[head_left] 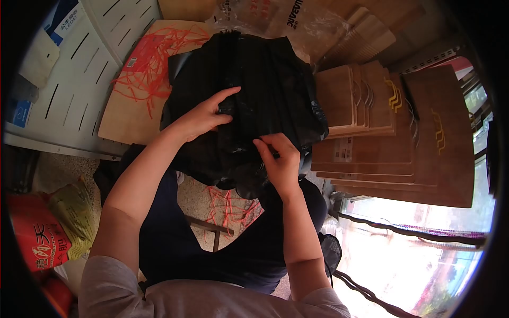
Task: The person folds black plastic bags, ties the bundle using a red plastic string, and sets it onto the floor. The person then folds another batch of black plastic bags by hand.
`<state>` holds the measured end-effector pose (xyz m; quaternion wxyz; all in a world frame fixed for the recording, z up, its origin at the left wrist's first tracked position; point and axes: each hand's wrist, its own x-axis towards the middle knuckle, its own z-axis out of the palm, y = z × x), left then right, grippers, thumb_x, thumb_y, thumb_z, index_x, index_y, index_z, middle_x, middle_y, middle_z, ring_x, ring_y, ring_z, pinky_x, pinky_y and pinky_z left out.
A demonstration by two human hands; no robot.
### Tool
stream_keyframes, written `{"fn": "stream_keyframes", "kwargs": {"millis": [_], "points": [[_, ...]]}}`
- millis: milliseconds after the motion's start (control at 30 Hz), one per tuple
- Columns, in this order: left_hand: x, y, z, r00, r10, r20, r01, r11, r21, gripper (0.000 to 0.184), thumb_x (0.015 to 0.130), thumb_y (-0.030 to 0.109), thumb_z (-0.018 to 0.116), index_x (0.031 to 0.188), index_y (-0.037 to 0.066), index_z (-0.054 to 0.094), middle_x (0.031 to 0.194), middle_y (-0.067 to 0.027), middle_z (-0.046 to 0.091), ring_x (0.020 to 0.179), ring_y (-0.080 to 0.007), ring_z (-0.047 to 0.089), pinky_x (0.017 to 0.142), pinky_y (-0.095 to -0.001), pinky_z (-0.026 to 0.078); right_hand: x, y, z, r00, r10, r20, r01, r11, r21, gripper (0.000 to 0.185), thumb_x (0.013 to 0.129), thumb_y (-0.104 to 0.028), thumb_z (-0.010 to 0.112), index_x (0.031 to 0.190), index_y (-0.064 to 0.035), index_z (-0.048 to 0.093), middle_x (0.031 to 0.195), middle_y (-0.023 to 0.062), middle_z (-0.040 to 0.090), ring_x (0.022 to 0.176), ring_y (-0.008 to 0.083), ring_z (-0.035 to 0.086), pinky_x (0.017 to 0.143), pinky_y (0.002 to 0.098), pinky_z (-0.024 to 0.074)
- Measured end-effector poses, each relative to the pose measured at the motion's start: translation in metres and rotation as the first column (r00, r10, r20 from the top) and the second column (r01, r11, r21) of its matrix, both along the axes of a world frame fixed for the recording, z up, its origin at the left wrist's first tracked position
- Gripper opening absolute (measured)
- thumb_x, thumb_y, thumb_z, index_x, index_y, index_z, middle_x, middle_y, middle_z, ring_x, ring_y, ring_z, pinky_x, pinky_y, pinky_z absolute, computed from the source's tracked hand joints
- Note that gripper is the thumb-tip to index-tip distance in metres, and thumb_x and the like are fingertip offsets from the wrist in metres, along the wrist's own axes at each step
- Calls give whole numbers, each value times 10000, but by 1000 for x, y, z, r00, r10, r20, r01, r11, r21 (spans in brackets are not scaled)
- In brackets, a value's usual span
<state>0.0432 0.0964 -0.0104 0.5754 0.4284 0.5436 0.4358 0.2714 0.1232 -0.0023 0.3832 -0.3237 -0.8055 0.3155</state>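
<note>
A large sheet of crinkled black plastic, which looks like a black plastic bag (281, 79), is spread over the space in front of my knees. My left hand (204, 116) lies on its left part, index finger and thumb held apart and the other fingers mostly hidden. Lower and to the right, my right hand (281, 159) has its thumb and curled fingers drawn together at the plastic, apparently pinching a fold of it. Shiny creases run down the plastic between the two hands.
Loose red plastic strings (143, 74) lie on a wooden board (119, 116) at left, with more on the floor. Wooden boards with metal handles (366, 148) stack at right. A slotted metal shelf (79, 63), a red bag (37, 228) and clear plastic wrapping (286, 26) surround me.
</note>
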Motion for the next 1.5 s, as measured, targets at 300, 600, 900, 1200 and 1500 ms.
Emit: {"fn": "stream_keyframes", "kwargs": {"millis": [300, 600, 900, 1200, 1500], "points": [[-2, 1, -6, 997, 32, -69, -34, 999, -21, 799, 884, 39, 613, 1541, 276, 225, 857, 15, 463, 693, -54, 428, 585, -216, 406, 13, 12, 2, 936, -216, -279, 19, 820, -572, 118, 927, -92, 653, 978, 11, 626, 774, -3, 631, 640, 67, 615, 592, 192, 470], [0, 4, -9, 992, -37, 119, 33, 999, 36, 651, 915, -26, 531, 1492, 223, 361, 1031, -31, 581, 849, -70, 579, 745, -237, 522, 60, 49, -1, 705, -504, -499, 61, 744, -666, 96, 934, -152, 660, 939, -71, 609, 733, -20, 587, 640, 67, 568, 626, 207, 467], [-3, 4, -9, 993, -72, 93, 74, 997, -15, 591, 921, -29, 519, 1461, 183, 408, 1181, -59, 600, 947, -100, 627, 817, -264, 550, 43, 25, 16, 982, -175, -76, 175, 985, -5, 211, 812, -103, 760, 975, 5, 680, 906, 66, 608, 812, 171, 574, 728, 297, 478], [-5, 3, -9, 998, -44, -51, 43, 999, -16, 691, 897, -31, 549, 1502, 230, 340, 1058, -34, 579, 833, -68, 565, 716, -228, 512, 0, 10, -3, 993, -95, 71, 69, 950, 303, 152, 760, -13, 752, 888, -8, 672, 825, 84, 584, 725, 220, 568, 643, 330, 464], [-4, 1, -7, 999, -40, 17, 40, 998, 40, 730, 902, -29, 545, 1522, 257, 287, 1115, -50, 584, 883, -76, 557, 735, -237, 508, 44, 43, 5, 741, -501, -447, 72, 721, -689, 161, 929, -127, 643, 801, -91, 551, 666, -24, 545, 569, 67, 546, 573, 217, 450]]}}
